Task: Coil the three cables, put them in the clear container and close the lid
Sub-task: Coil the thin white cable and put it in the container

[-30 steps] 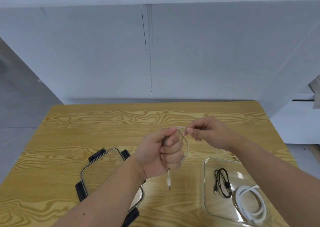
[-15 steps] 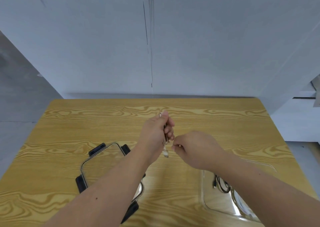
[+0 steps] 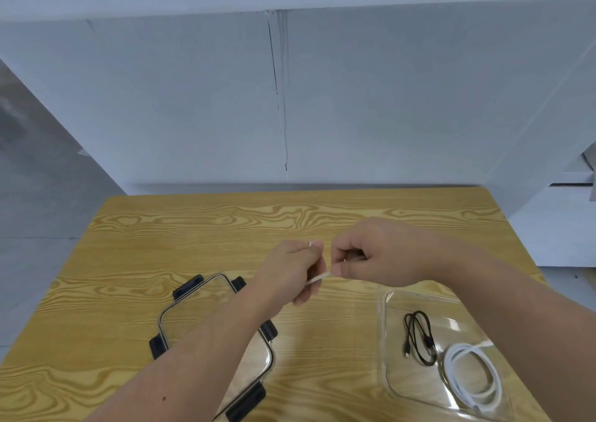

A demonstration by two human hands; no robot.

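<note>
Both hands meet above the middle of the wooden table [image 3: 193, 228]. My left hand [image 3: 290, 270] is closed around a thin white cable [image 3: 317, 278], most of it hidden in the fist. My right hand [image 3: 371, 254] pinches the free end of that cable between thumb and forefinger, just right of the left fist. The clear container [image 3: 383, 341] stands open at the right front. Inside it lie a coiled black cable [image 3: 417, 337] and a coiled white cable [image 3: 472, 373]. The clear lid [image 3: 167, 312] with black clips lies flat at the left front, partly under my left forearm.
White walls close the table off at the back and the right. The table's far edge runs along the back wall. Grey floor shows to the left of the table.
My right hand rose from below the left fist to level with it, drawing the cable end to the right. The camera tilted, bringing the container and its two cables back into view.
</note>
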